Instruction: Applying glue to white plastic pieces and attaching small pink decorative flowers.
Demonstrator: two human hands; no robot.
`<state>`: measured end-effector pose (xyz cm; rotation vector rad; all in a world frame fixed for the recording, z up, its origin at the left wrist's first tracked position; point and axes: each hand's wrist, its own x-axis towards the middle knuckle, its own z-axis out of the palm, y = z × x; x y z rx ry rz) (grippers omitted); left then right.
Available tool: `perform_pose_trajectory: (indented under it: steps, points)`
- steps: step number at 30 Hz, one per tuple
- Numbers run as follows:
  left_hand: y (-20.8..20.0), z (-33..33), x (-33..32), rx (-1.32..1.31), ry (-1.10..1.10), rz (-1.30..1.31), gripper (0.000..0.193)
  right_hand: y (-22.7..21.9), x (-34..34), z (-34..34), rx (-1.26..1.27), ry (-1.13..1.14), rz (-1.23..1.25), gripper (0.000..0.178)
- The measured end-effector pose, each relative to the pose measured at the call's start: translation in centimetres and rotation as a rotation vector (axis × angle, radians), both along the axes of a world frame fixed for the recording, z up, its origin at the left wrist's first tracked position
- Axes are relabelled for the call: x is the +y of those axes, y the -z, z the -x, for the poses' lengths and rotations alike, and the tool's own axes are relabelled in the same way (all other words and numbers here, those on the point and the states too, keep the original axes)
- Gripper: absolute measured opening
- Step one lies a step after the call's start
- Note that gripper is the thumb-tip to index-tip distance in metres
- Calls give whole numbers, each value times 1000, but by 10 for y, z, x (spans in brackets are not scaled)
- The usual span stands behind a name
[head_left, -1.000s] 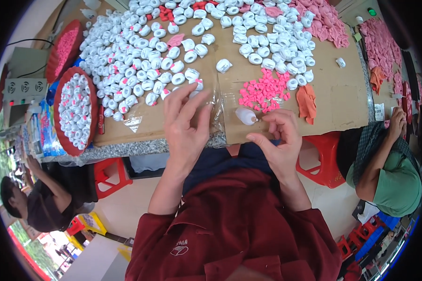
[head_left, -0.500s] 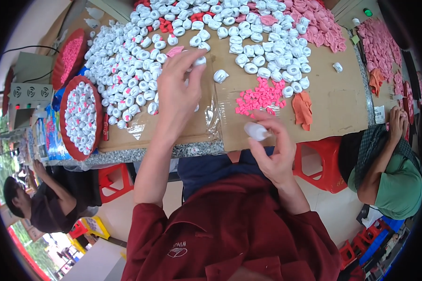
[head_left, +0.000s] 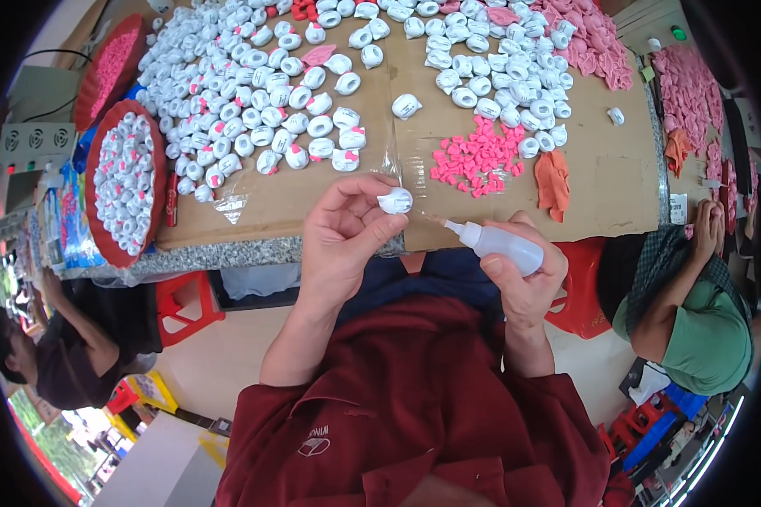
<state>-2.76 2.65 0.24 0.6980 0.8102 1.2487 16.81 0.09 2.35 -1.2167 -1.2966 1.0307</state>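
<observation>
Now left grip (head_left: 342,226) pinching piece (head_left: 396,200); right grip (head_left: 528,283) round bottle (head_left: 509,248).

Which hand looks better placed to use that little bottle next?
Probably the right hand: it holds the bottle, its tip pointing toward the white piece. The left hand is busy pinching that piece.

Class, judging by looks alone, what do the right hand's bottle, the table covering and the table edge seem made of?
Bottle: probably plastic, smooth, being milky and translucent. Table covering: apparently cardboard, matte, plain brown with a seam. Table edge: perhaps granite or imitation stone, speckled grey.
</observation>
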Motion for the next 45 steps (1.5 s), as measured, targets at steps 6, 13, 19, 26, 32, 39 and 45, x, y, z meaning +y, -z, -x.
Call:
perform_pose_trajectory:
  steps: [6,13,19,26,32,39,45]
  points:
    - [-1,-4,-5,-31,-8,12,30,-2,0,2,-27,-1,58,34]
    - [0,-6,-4,-18,-29,29,30,0,0,-1,-35,5,64,33]
    - [2,-7,-5,7,-39,26,30,4,0,-3,-7,-8,36,30]
    - [1,-2,-15,52,-24,43,31,10,8,9,58,4,87,36]
    - [2,1,-25,133,-41,69,26,21,22,26,-393,-3,-87,36]
    - [0,-2,-27,93,-4,88,25,16,21,2,-236,124,-73,24]
    - [1,-10,-28,100,27,86,24,18,40,0,-817,65,-305,15]
